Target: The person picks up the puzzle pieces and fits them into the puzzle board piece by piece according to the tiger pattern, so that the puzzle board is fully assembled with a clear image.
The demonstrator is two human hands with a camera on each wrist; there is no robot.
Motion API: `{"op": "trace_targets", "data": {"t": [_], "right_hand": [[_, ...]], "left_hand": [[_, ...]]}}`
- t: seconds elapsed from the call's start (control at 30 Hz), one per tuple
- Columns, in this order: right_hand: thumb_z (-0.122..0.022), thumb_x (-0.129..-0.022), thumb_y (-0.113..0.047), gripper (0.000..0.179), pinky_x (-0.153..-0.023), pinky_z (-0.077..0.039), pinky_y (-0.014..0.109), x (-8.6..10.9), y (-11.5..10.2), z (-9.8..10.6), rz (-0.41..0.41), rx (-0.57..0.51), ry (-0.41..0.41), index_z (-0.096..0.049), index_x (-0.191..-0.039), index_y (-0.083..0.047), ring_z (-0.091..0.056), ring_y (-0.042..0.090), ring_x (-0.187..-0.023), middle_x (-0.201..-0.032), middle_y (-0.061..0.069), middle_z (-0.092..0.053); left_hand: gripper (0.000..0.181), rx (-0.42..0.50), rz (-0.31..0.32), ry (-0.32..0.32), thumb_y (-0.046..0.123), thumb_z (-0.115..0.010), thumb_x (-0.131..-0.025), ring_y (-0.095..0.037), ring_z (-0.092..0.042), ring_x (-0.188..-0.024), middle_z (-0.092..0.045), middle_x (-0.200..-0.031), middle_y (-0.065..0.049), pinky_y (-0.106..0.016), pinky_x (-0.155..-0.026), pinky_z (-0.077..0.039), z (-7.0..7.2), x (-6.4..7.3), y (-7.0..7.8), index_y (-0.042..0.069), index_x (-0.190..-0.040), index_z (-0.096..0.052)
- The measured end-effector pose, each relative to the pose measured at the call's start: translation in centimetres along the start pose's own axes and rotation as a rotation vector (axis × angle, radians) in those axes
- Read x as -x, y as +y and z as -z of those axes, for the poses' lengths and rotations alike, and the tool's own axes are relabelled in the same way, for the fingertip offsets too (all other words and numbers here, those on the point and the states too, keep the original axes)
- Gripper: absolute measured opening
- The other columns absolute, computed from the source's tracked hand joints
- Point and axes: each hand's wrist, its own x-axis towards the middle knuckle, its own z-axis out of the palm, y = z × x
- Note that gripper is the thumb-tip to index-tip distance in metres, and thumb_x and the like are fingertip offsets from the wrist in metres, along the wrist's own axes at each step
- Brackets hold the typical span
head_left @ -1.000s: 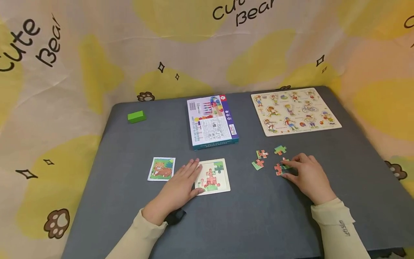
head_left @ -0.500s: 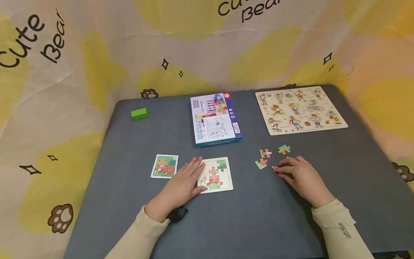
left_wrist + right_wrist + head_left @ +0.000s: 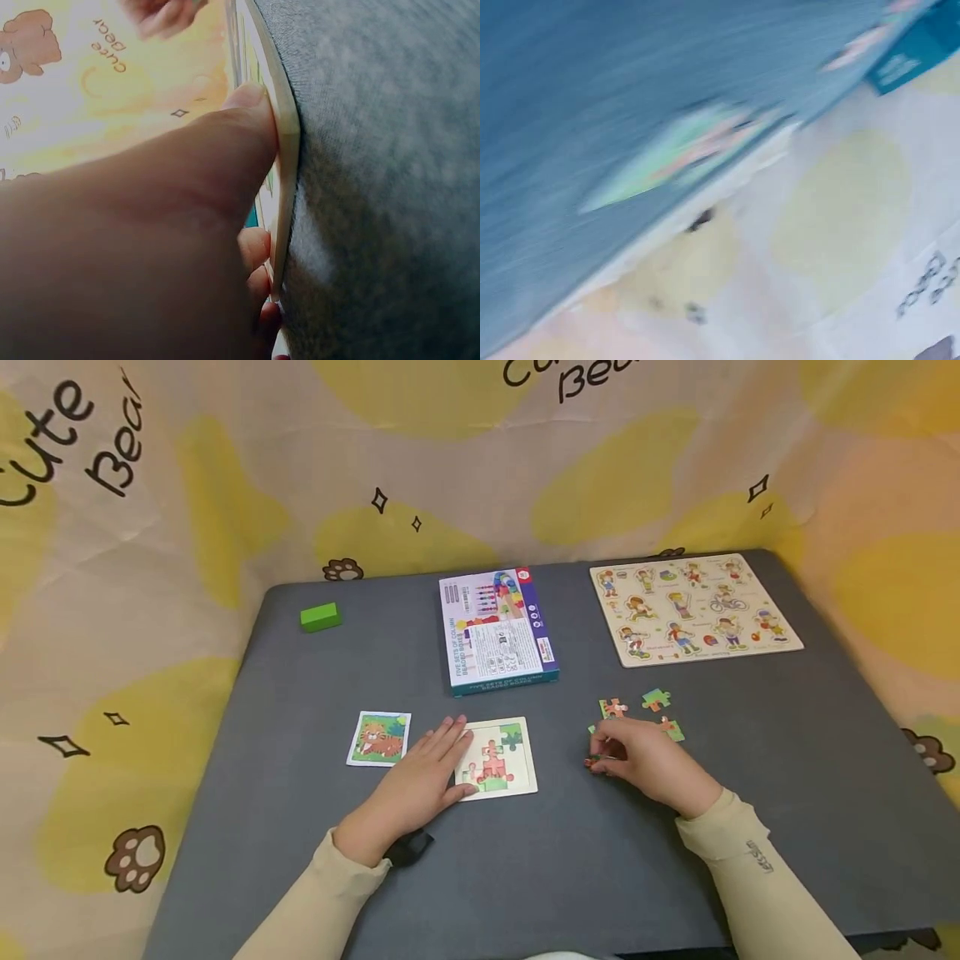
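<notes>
My left hand lies with straight fingers on the left side of a small puzzle tray, partly filled with red and green pieces. In the left wrist view its thumb rests along the tray's pale edge. Right of the tray, my right hand pinches a puzzle piece between thumb and fingers, low over the table; most of that piece is hidden. Loose pieces lie just beyond this hand: a red-green one, a green one and another. A blurred piece shows in the right wrist view.
A tiger picture card lies left of the tray. Farther back are a boxed bead toy, a wooden board with figures of children and a green block. A printed curtain stands behind the grey table.
My right hand has taken a puzzle piece from the right of the loose group and moved left with it, now covering part of that group. The left hand has stayed on the tray.
</notes>
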Motion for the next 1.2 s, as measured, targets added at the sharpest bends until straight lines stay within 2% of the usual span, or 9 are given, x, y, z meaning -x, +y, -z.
{"op": "trace_targets", "data": {"t": [0.07, 0.13, 0.27, 0.43, 0.57, 0.7, 0.9, 1.2], "right_hand": [[-0.085, -0.082, 0.007, 0.030, -0.068, -0.059, 0.027, -1.6, -1.6, -0.8, 0.011, -0.068, -0.032, -0.064, -0.089, -0.013, -0.068, 0.006, -0.077, -0.086, -0.007, -0.068], [-0.086, -0.083, 0.005, 0.029, -0.069, -0.059, 0.027, -3.4, -2.9, -1.7, 0.047, -0.078, -0.055, -0.065, -0.091, -0.013, -0.067, 0.007, -0.077, -0.086, -0.007, -0.067], [-0.089, -0.083, -0.005, 0.027, -0.070, -0.055, 0.027, -6.1, -4.0, -3.7, 0.146, 0.001, -0.088, -0.066, -0.089, -0.016, -0.060, 0.009, -0.078, -0.089, -0.008, -0.061], [-0.089, -0.085, -0.009, 0.024, -0.070, -0.051, 0.026, -7.2, -4.0, -5.3, 0.172, 0.123, -0.120, -0.067, -0.086, -0.018, -0.055, 0.010, -0.077, -0.089, -0.008, -0.056], [-0.089, -0.086, -0.014, 0.017, -0.073, -0.052, 0.029, -7.1, -4.2, -5.9, 0.238, 0.260, -0.087, -0.072, -0.088, -0.017, -0.054, 0.012, -0.082, -0.090, -0.007, -0.061], [-0.086, -0.090, -0.018, 0.009, -0.079, -0.057, 0.031, -5.9, -4.7, -6.2, 0.269, 0.348, -0.036, -0.081, -0.096, -0.014, -0.061, 0.014, -0.090, -0.096, -0.004, -0.069], [-0.081, -0.094, -0.012, 0.019, -0.090, -0.059, 0.036, -3.6, -5.1, -6.4, 0.319, 0.415, 0.009, -0.081, -0.111, -0.005, -0.067, 0.021, -0.104, -0.111, 0.004, -0.073], [-0.080, -0.095, -0.018, 0.032, -0.094, -0.057, 0.035, -3.2, -5.1, -7.4, 0.345, 0.560, -0.002, -0.077, -0.123, -0.003, -0.064, 0.023, -0.107, -0.119, 0.006, -0.071]], "left_hand": [[0.081, 0.002, 0.000, -0.007, 0.047, -0.066, -0.103, -0.029, -0.014, -0.160, -0.017, -0.174, -0.012, -0.047, -0.127, -0.018, 0.1, 0.0, 0.0, 0.004, -0.163, -0.034], [0.081, 0.000, 0.004, -0.009, 0.047, -0.066, -0.103, -0.028, -0.014, -0.160, -0.017, -0.174, -0.011, -0.047, -0.127, -0.018, 0.1, 0.0, 0.1, 0.004, -0.164, -0.034], [0.081, 0.001, 0.009, -0.011, 0.048, -0.065, -0.103, -0.027, -0.015, -0.160, -0.018, -0.174, -0.009, -0.045, -0.127, -0.019, -0.1, -0.1, 0.3, 0.005, -0.164, -0.033], [0.081, -0.010, -0.006, -0.003, 0.049, -0.064, -0.103, -0.027, -0.016, -0.160, -0.018, -0.174, -0.009, -0.045, -0.127, -0.020, -0.3, -0.3, 0.3, 0.006, -0.164, -0.033], [0.081, -0.024, 0.005, -0.002, 0.048, -0.065, -0.103, -0.026, -0.016, -0.160, -0.018, -0.174, -0.008, -0.044, -0.127, -0.020, -0.4, -0.1, 0.1, 0.006, -0.164, -0.033], [0.081, -0.029, 0.007, 0.000, 0.048, -0.065, -0.103, -0.026, -0.016, -0.160, -0.018, -0.174, -0.009, -0.044, -0.127, -0.020, -0.4, 0.0, -0.1, 0.006, -0.164, -0.033], [0.081, -0.052, 0.003, 0.011, 0.049, -0.065, -0.103, -0.026, -0.017, -0.160, -0.018, -0.174, -0.009, -0.045, -0.127, -0.021, -0.4, -0.1, -0.2, 0.007, -0.164, -0.034], [0.081, -0.039, 0.006, 0.005, 0.049, -0.066, -0.102, -0.026, -0.016, -0.160, -0.019, -0.174, -0.008, -0.046, -0.127, -0.021, -0.5, -0.1, -0.2, 0.006, -0.164, -0.034]]}}
